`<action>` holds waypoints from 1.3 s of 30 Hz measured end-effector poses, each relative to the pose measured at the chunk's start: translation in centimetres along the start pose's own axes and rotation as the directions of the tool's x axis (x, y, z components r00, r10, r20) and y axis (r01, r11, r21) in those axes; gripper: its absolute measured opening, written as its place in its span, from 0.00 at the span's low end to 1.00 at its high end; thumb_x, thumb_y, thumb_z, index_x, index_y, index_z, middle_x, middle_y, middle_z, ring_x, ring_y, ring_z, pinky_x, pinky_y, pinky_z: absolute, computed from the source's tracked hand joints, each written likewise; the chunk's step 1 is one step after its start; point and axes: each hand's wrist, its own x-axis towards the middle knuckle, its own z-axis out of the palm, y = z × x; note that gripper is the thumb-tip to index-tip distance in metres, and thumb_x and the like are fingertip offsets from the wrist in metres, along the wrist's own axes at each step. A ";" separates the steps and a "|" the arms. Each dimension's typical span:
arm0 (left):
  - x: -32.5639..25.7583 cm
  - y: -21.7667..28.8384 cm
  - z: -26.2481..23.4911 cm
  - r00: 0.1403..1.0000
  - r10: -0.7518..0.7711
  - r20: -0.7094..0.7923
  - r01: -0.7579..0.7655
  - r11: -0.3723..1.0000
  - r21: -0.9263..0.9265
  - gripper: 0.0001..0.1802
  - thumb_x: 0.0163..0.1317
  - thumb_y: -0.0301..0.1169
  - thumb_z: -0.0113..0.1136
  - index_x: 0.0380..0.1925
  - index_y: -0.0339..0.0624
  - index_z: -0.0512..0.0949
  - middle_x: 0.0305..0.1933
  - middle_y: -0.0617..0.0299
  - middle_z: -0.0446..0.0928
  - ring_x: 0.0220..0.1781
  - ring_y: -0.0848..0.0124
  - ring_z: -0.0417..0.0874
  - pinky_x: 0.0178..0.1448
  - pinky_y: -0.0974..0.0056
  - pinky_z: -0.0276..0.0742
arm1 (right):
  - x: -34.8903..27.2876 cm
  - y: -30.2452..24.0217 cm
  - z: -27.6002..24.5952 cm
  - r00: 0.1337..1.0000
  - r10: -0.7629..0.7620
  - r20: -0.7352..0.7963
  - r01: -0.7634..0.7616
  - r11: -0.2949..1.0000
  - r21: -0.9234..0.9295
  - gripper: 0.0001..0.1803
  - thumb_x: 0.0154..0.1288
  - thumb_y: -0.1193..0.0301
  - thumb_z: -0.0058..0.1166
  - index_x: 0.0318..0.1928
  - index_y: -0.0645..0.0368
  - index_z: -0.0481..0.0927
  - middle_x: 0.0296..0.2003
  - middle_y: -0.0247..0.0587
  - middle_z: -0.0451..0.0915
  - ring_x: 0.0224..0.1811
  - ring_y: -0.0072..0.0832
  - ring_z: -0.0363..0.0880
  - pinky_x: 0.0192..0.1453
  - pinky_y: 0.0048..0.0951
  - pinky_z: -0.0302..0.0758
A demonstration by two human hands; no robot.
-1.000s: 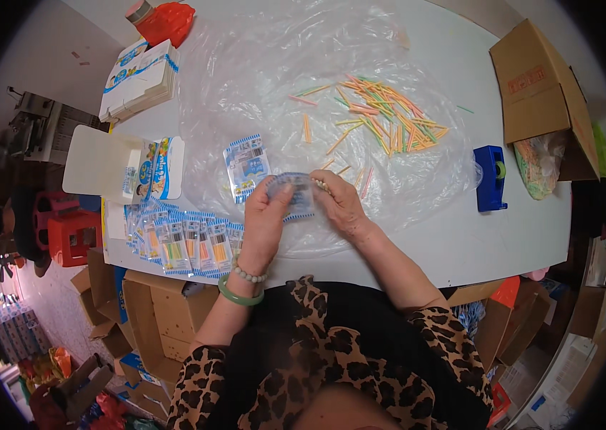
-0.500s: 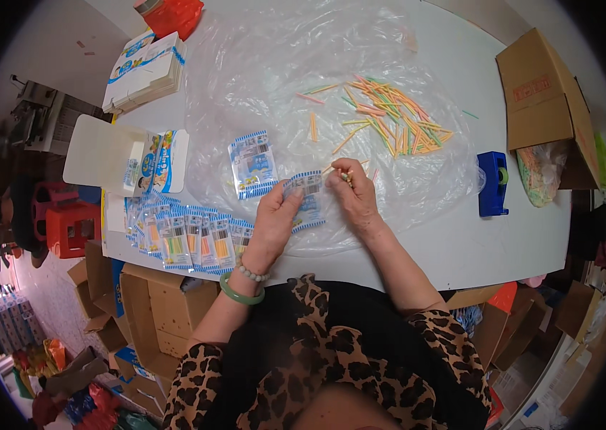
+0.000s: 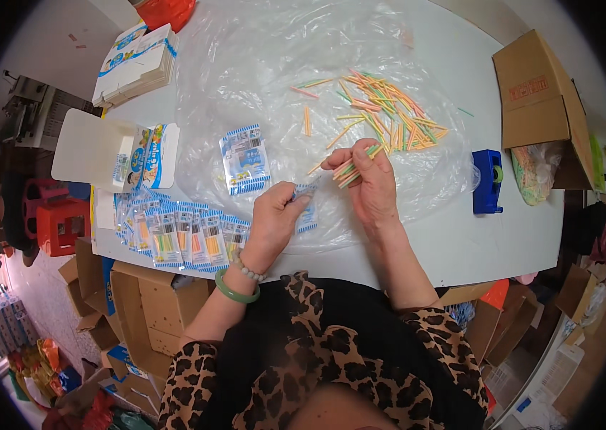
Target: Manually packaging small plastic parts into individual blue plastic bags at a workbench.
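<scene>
Between the thumb and fingers of my left hand is a small clear sachet with blue striped ends; my hand covers part of it. My right hand pinches a small bunch of thin pastel sticks, held just right of the sachet and apart from it. Beyond my right hand a loose pile of pink, yellow and green sticks lies on a clear plastic sheet. A stack of flat-looking sachets rests left of centre. Several sachets filled with sticks overlap at the near left.
An open white carton stands at the left, with a stack of flat cartons behind it. On the right are a blue tape dispenser and a cardboard box. Open cardboard boxes sit below the table's near edge.
My right hand has turned and lifted away from the sachet, so the bunch of sticks now shows. My left hand has shifted slightly, covering more of the sachet. The whole view has moved a little.
</scene>
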 end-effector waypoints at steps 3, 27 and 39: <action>-0.1 -0.2 0.2 0.988 0.145 -0.046 -0.139 0.983 0.117 0.08 0.58 0.25 0.61 0.22 0.35 0.75 0.22 0.69 0.69 0.22 0.84 0.67 0.27 0.76 0.65 | -0.1 -0.3 0.7 0.999 -0.037 0.019 0.037 0.999 0.023 0.09 0.70 0.65 0.47 0.40 0.56 0.67 0.33 0.49 0.80 0.39 0.37 0.81 0.51 0.34 0.74; -0.3 1.0 0.1 0.981 -0.086 0.174 0.133 0.952 -0.277 0.08 0.61 0.28 0.57 0.28 0.32 0.78 0.28 0.65 0.74 0.28 0.80 0.73 0.30 0.72 0.68 | -1.4 1.1 1.7 0.968 0.007 0.252 0.129 0.843 -0.522 0.14 0.69 0.68 0.46 0.48 0.63 0.76 0.51 0.41 0.77 0.57 0.30 0.70 0.59 0.29 0.66; -1.1 1.5 0.0 0.969 -0.036 0.243 0.168 0.819 -0.549 0.15 0.68 0.29 0.48 0.51 0.34 0.76 0.46 0.64 0.78 0.48 0.78 0.74 0.55 0.72 0.69 | -2.2 -0.8 0.8 0.954 0.027 0.300 0.177 0.757 -0.630 0.22 0.68 0.65 0.47 0.59 0.63 0.72 0.57 0.44 0.73 0.63 0.30 0.67 0.66 0.30 0.61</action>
